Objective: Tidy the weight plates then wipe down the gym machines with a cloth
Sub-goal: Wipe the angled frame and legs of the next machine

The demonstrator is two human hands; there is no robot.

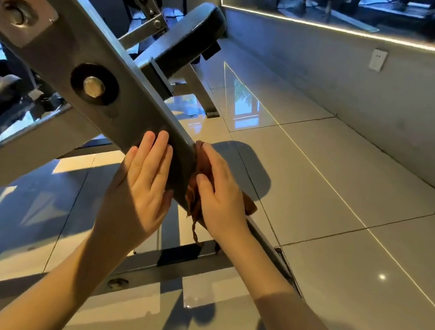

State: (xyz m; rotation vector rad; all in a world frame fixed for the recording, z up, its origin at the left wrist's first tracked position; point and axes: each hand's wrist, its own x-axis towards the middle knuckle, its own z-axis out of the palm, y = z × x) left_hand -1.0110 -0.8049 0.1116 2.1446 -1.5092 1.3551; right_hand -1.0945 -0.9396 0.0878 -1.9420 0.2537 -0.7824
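Glossy grey floor tiles [346, 215] fill the head view, with a mirror [352, 6] at 1 o'clock. From 10 o'clock a grey steel beam [98, 58] of the gym machine slants down to centre, with a black pad [191, 36] behind it at 12. The left grip [144, 181] lies flat on the beam's face, fingers straight, holding nothing. At its 3 o'clock the right grip [219, 197], fingers nearly straight, presses the brown cloth [193, 204] against the beam's edge. Only pressure pins the cloth, so it could slip to the floor. Its dangling tail at 6 o'clock might snag on the base frame [193, 270].
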